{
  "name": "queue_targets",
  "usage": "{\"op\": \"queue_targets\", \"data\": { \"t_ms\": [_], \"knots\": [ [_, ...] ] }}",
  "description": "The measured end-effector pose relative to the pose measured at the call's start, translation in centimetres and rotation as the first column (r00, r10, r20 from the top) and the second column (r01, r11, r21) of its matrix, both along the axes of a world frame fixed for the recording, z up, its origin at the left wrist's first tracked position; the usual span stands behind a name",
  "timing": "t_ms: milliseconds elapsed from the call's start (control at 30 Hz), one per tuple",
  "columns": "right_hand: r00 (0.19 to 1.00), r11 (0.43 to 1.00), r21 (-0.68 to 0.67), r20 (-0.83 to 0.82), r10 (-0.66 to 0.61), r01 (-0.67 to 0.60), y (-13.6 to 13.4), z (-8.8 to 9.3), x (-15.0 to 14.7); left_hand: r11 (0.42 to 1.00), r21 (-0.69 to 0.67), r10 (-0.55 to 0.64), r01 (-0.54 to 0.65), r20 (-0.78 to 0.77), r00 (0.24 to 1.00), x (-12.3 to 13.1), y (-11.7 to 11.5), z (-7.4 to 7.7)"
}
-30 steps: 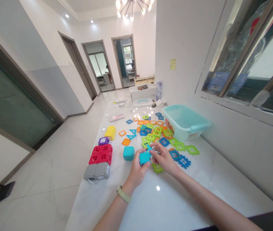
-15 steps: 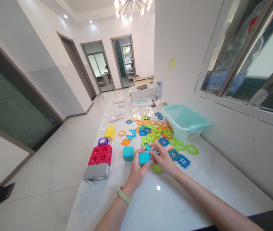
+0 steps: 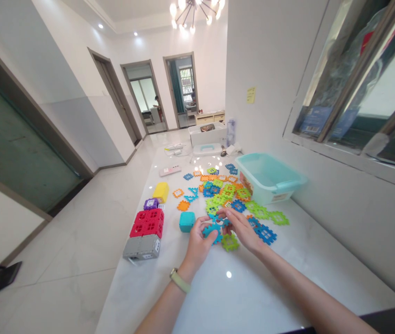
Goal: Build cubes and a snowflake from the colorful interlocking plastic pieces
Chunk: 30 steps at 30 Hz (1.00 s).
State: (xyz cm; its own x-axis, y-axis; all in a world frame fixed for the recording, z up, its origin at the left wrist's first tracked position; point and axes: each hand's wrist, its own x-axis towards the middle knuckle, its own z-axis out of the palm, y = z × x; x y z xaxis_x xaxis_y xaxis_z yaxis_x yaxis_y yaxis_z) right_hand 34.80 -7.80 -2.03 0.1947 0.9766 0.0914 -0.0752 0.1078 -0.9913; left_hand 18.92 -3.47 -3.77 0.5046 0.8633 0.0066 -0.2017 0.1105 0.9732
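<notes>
My left hand (image 3: 199,243) and my right hand (image 3: 241,227) both grip a turquoise interlocking plastic piece (image 3: 214,229), which lies flat and low over the white marble table (image 3: 239,297). Part of it is hidden under my fingers. A lime-green waffle tile (image 3: 230,241) lies just below my right fingers. To the left of my left hand stands a turquoise block cube (image 3: 187,221). A heap of multicoloured waffle tiles (image 3: 223,197) spreads beyond my hands.
Built red (image 3: 147,222), grey (image 3: 141,247), purple (image 3: 151,203) and yellow (image 3: 160,192) block shapes stand in a row at the table's left. A pale turquoise plastic bin (image 3: 268,178) sits at the right, against the wall. A person (image 3: 156,104) stands far off, through a doorway.
The turquoise piece, compact between my hands before, now lies opened out and flatter. My hands have spread apart along it and sit slightly lower.
</notes>
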Motion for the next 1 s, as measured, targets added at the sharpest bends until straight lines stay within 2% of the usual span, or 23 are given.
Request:
{"op": "queue_targets", "data": {
  "t_ms": [133, 333, 567, 633, 700, 767, 867, 1000],
  "knots": [
    [0.997, 0.999, -0.005, -0.058, 0.053, -0.053, -0.2, -0.1, 0.0, 0.999, -0.002, 0.039, -0.039, -0.005, 0.999, 0.3, 0.0, -0.2],
    [0.986, 0.994, 0.044, -0.135, 0.102, -0.096, -0.1, -0.2, 0.0, 0.996, -0.074, 0.045, -0.044, 0.017, 0.999, 0.2, -0.3, 0.5],
    [0.989, 0.998, 0.018, -0.141, -0.050, 0.053, 1.3, -1.1, 1.8, 0.989, -0.132, 0.082, -0.072, 0.076, 0.994, -0.2, -0.3, 1.6],
    [0.992, 0.991, 0.040, -0.032, -0.124, 0.125, 2.4, -1.3, 2.4, 0.988, -0.137, 0.080, -0.066, 0.102, 0.992, -0.3, 0.0, 1.8],
    [0.964, 0.986, 0.075, 0.211, -0.162, 0.149, 3.9, -1.4, 2.6, 0.989, -0.142, 0.069, -0.049, 0.142, 0.987, -0.4, 0.2, 1.9],
    [0.878, 0.989, 0.093, 0.456, -0.146, 0.117, 5.8, -1.4, 2.1, 0.989, -0.149, 0.052, -0.021, 0.208, 0.977, -0.4, 0.4, 2.0],
    [0.773, 0.996, 0.084, 0.629, -0.082, 0.038, 9.5, -1.4, 0.6, 0.989, -0.143, 0.019, 0.025, 0.302, 0.953, -0.5, 0.5, 2.3],
    [0.606, 0.999, 0.018, 0.795, 0.012, -0.044, 14.6, -2.1, -1.8, 0.996, -0.079, -0.021, 0.044, 0.267, 0.964, -0.8, 0.3, 2.6]
  ]
}}
